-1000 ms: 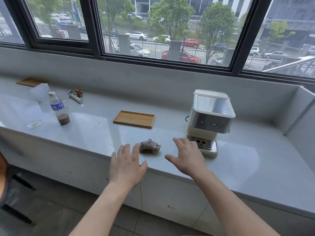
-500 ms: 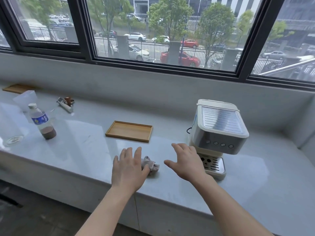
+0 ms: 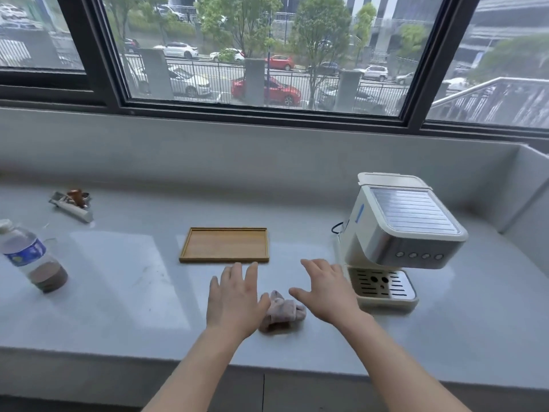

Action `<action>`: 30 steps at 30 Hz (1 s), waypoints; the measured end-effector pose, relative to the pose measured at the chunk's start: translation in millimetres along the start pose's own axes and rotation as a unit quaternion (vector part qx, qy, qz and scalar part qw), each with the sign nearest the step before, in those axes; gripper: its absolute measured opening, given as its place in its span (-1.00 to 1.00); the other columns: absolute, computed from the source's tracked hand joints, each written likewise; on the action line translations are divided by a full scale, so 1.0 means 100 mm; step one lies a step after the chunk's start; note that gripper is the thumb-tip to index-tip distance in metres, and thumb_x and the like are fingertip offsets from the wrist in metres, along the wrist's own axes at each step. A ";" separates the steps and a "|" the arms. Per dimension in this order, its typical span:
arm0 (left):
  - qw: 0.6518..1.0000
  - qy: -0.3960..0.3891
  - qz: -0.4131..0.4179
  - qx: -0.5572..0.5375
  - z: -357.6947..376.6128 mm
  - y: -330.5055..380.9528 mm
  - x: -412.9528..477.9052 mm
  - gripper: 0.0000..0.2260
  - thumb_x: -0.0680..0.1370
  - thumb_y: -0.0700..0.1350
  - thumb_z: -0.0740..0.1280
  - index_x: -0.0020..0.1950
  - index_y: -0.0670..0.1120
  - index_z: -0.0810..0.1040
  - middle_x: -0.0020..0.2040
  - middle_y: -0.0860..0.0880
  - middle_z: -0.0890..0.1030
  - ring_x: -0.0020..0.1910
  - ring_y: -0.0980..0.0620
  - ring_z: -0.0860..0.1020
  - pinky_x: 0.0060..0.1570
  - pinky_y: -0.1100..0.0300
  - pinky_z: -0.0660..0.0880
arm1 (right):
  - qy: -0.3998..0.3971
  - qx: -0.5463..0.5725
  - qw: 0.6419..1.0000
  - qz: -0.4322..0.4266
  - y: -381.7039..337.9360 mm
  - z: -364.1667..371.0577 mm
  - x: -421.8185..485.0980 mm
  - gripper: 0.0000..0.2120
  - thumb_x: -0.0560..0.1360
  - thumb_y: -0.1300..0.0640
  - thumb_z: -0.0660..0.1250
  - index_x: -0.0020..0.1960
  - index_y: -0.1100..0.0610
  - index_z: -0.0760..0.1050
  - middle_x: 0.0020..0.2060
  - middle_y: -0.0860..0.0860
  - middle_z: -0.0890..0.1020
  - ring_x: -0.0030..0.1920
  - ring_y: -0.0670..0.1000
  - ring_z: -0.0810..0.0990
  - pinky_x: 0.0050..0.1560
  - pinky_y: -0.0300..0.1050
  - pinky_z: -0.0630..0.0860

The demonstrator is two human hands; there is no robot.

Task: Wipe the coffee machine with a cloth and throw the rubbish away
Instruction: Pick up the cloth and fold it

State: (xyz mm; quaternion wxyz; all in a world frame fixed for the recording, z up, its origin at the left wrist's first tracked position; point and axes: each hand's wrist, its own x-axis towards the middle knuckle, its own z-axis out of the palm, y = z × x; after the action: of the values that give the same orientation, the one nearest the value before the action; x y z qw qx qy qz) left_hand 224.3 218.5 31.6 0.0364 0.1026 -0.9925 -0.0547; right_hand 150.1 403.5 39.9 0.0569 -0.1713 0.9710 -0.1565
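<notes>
A cream and silver coffee machine [image 3: 398, 233] stands on the grey counter [image 3: 118, 278] at the right. A crumpled greyish-pink cloth [image 3: 282, 311] lies on the counter near the front edge, left of the machine's drip tray. My left hand [image 3: 234, 298] hovers flat with fingers straight just left of the cloth, its thumb next to it. My right hand [image 3: 326, 292] is spread flat just right of the cloth, in front of the machine's base. Neither hand holds anything.
A shallow wooden tray [image 3: 224, 244] lies behind the hands. A plastic bottle [image 3: 31, 260] with brown liquid at its bottom stands at the far left. A metal tool with a brown part [image 3: 72, 203] lies at the back left. A window wall runs behind.
The view has come closer to the counter. Both hands have moved forward over it and now flank the cloth, the left thumb right beside it.
</notes>
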 end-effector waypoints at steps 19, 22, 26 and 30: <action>0.969 -0.228 0.037 -0.092 0.87 -0.10 0.51 -0.33 0.43 0.24 0.27 0.50 0.14 0.14 0.35 0.04 0.39 0.26 -0.05 0.42 0.12 0.04 0.44 | -0.217 -0.016 0.976 0.008 0.11 0.95 0.49 -0.23 0.35 -0.06 0.45 0.47 -0.20 0.18 0.39 -0.14 0.34 0.30 0.09 0.33 0.14 0.04 0.51; 0.961 -0.247 0.027 -0.123 0.95 -0.14 0.58 -0.32 0.36 0.25 0.31 0.45 0.16 0.22 0.29 0.10 0.42 0.24 0.01 0.44 0.06 0.06 0.48 | -0.227 -0.031 0.973 -0.022 0.18 1.05 0.59 -0.23 0.39 -0.02 0.42 0.49 -0.23 0.13 0.35 -0.13 0.37 0.26 0.08 0.35 0.11 0.03 0.51; 0.958 -0.246 0.036 -0.144 1.03 -0.16 0.64 -0.48 0.31 0.20 0.30 0.26 0.21 0.35 0.12 0.12 0.47 0.13 0.02 0.44 -0.06 0.08 0.49 | -0.235 -0.035 0.969 -0.063 0.24 1.11 0.72 -0.29 0.37 -0.04 0.42 0.45 -0.15 0.22 0.23 -0.07 0.40 0.19 0.10 0.40 0.05 0.04 0.53; 0.953 -0.246 0.060 -0.167 1.06 -0.14 0.68 -0.73 0.33 0.08 0.27 0.02 0.14 0.47 -0.11 0.08 0.47 -0.11 0.02 0.51 -0.16 0.04 0.52 | -0.240 -0.052 0.966 -0.084 0.21 1.14 0.82 -0.52 0.36 -0.05 0.43 0.24 0.00 0.43 0.11 0.03 0.44 0.12 0.12 0.47 -0.03 -0.06 0.48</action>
State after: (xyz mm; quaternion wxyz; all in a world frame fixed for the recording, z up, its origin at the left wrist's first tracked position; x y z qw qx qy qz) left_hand 151.4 201.1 -70.6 -0.1888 0.0182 -0.9517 -0.2413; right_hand 86.0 361.2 -78.8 0.2659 -0.2873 0.9179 -0.0642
